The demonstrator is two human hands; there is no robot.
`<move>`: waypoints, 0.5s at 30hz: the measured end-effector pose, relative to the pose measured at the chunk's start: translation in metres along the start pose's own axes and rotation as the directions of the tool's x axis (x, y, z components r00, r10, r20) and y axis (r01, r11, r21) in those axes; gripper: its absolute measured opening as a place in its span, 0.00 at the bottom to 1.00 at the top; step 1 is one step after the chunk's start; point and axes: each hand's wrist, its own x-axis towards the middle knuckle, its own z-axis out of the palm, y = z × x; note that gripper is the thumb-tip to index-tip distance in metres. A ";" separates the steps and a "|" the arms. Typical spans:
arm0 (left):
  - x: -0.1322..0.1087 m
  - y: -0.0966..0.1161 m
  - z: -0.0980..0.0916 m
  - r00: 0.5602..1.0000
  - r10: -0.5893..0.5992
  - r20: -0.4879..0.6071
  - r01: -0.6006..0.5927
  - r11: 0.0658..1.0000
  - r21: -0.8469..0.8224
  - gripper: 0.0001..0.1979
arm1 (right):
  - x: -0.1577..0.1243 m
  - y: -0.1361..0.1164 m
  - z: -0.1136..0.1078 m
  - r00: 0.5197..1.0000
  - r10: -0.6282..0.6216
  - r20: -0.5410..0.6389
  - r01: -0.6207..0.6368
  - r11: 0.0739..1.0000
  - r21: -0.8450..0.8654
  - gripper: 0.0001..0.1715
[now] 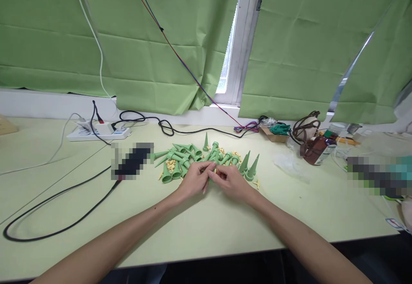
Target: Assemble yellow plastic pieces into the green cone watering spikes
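A heap of green plastic cone spikes (180, 160) lies on the pale green table (206, 224), with small yellow pieces (170, 165) scattered among them. My left hand (193, 181) and my right hand (229, 181) meet at the near edge of the heap, fingertips together. Both are closed in a pinch on a small green and yellow part (211, 170) held between them. Two green cones (249, 166) stand upright just right of my right hand.
A white power strip (96, 132) and black cables (64, 215) lie at the left. A cardboard box with green items (277, 132), a brown bottle (317, 148) and clear plastic bags (289, 163) are at the right. Green curtains (161, 43) hang behind.
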 end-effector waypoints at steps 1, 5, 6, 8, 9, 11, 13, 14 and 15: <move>0.000 0.001 0.000 1.000 -0.003 0.003 0.003 1.000 -0.003 0.23 | 0.000 0.000 0.000 1.000 -0.002 0.001 0.002 1.000 -0.004 0.25; 0.000 0.002 0.000 1.000 -0.005 0.010 0.005 1.000 -0.013 0.24 | 0.000 0.000 -0.001 1.000 -0.008 0.000 0.008 1.000 -0.024 0.25; 0.000 0.002 0.000 1.000 -0.004 0.010 0.004 1.000 -0.011 0.24 | 0.000 0.000 -0.001 1.000 -0.006 0.005 0.006 1.000 -0.025 0.26; 0.001 0.002 0.000 1.000 -0.003 0.011 0.003 1.000 -0.004 0.24 | 0.001 0.000 -0.002 1.000 0.004 0.024 -0.004 1.000 -0.024 0.26; 0.001 0.002 0.000 1.000 -0.002 0.012 0.002 1.000 0.001 0.23 | 0.001 0.000 -0.002 0.999 0.008 0.035 -0.007 1.000 -0.024 0.26; 0.000 0.001 -0.001 1.000 0.000 0.012 0.000 1.000 0.010 0.23 | 0.001 0.000 -0.002 0.999 0.008 0.050 -0.007 1.000 -0.027 0.26; 0.000 0.000 -0.001 1.000 -0.004 0.011 0.004 1.000 0.014 0.23 | 0.001 -0.001 -0.003 0.998 0.004 0.059 -0.002 1.000 -0.031 0.25; 0.000 0.000 -0.001 1.000 -0.010 0.012 0.010 1.000 0.015 0.22 | 0.001 -0.001 -0.003 0.998 0.005 0.061 -0.003 0.999 -0.033 0.25; 0.000 0.000 0.000 1.000 -0.015 0.012 0.015 1.000 0.014 0.22 | 0.001 -0.001 -0.004 0.998 0.007 0.062 -0.005 0.999 -0.034 0.25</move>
